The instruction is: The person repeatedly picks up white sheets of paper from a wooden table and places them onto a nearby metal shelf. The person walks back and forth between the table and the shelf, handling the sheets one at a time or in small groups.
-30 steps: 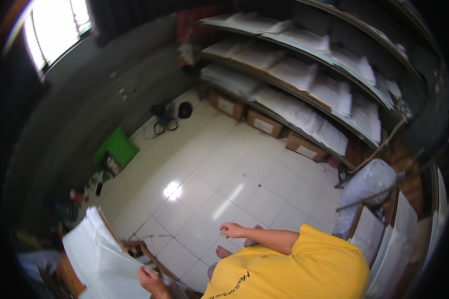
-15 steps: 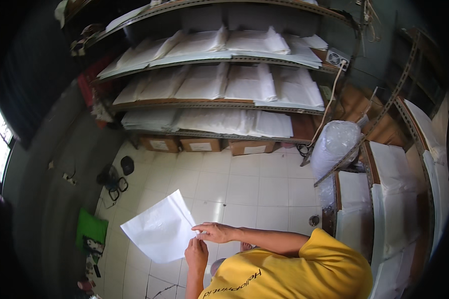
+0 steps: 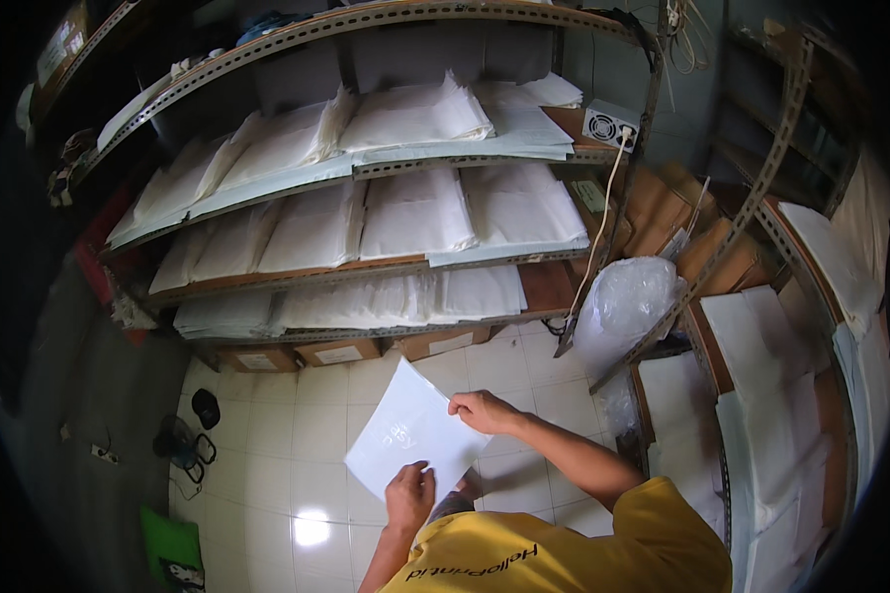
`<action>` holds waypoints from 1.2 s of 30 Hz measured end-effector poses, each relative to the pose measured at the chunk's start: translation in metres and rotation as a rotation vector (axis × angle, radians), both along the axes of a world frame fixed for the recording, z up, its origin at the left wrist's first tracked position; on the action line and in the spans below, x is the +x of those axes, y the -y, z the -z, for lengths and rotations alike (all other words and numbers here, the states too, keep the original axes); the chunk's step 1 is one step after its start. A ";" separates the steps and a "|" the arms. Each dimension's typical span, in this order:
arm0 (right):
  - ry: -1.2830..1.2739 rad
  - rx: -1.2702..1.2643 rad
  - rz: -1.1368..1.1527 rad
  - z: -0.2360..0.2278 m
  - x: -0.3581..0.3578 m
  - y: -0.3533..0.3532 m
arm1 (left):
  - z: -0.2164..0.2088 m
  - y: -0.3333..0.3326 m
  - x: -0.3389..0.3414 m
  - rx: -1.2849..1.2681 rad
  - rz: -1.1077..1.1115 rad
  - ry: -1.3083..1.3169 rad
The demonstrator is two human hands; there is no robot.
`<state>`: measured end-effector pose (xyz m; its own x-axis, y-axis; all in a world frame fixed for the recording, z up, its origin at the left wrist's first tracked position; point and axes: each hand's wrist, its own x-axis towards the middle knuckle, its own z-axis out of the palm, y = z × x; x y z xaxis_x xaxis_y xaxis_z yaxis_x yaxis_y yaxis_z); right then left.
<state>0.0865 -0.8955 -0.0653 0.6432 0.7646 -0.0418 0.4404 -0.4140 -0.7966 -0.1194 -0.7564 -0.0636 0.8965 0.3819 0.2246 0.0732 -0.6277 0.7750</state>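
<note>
A white, roughly square sheet point(image 3: 398, 433) with a slight gloss on its middle is held out in front of me at an angle. My right hand point(image 3: 485, 411) pinches its right edge, thumb and fingers closed. Down at the lower edge, my left hand point(image 3: 411, 493) grips the sheet with bent fingers, the fingertips resting on its face. Whether it is one sheet or a few thin ones together, I cannot tell.
Ahead, a metal shelf rack point(image 3: 386, 170) carries rows of white sheet stacks point(image 3: 415, 212). Cardboard boxes point(image 3: 341, 352) sit beneath it. To the right stand a plastic-wrapped white roll point(image 3: 628, 306) and another loaded rack point(image 3: 732, 395). A green bag point(image 3: 171, 544) and a fan point(image 3: 176, 441) lie left.
My hands have moved apart: the right went up and along the sheet's edge, the left now holds its lower edge. The sheet has swung to the right, and my view has come nearer the shelves.
</note>
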 end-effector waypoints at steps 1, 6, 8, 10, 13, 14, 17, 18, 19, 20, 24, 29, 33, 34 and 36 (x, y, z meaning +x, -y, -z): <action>0.030 -0.018 -0.016 -0.012 0.027 -0.004 | 0.010 -0.011 0.012 0.029 -0.050 0.027; 0.244 -0.043 -0.243 -0.063 0.147 -0.041 | 0.075 -0.075 0.066 0.051 -0.253 0.038; 0.248 -0.041 -0.319 -0.112 0.184 -0.061 | 0.093 -0.095 0.091 -0.069 -0.398 -0.034; 0.259 0.026 -0.384 -0.153 0.223 -0.084 | 0.136 -0.114 0.117 -0.281 -0.505 -0.020; 0.278 0.072 -0.477 -0.219 0.291 -0.110 | 0.194 -0.130 0.144 -0.505 -0.604 -0.122; 0.311 0.110 -0.497 -0.239 0.319 -0.118 | 0.209 -0.133 0.153 -0.571 -0.629 -0.163; 0.360 0.194 -0.383 -0.308 0.414 -0.115 | 0.258 -0.132 0.174 -0.543 -0.611 -0.384; 0.407 0.190 -0.345 -0.323 0.463 -0.111 | 0.268 -0.126 0.178 -0.601 -0.665 -0.417; 0.427 0.197 -0.319 -0.345 0.500 -0.103 | 0.279 -0.118 0.182 -0.661 -0.726 -0.444; 0.462 0.260 -0.278 -0.358 0.543 -0.092 | 0.292 -0.111 0.188 -0.692 -0.762 -0.471; 0.416 0.164 0.006 -0.392 0.700 -0.039 | 0.321 -0.051 0.182 -0.950 -0.968 -0.474; 0.471 0.147 0.267 -0.387 0.846 0.058 | 0.353 0.023 0.227 -1.040 -1.000 -0.581; 0.389 -0.044 0.480 -0.361 0.921 0.125 | 0.356 0.054 0.280 -1.088 -1.004 -0.561; 0.399 -0.088 0.514 -0.353 0.930 0.129 | 0.356 0.056 0.289 -1.099 -1.019 -0.538; 0.439 -0.176 0.617 -0.335 0.951 0.149 | 0.358 0.051 0.312 -1.116 -1.016 -0.489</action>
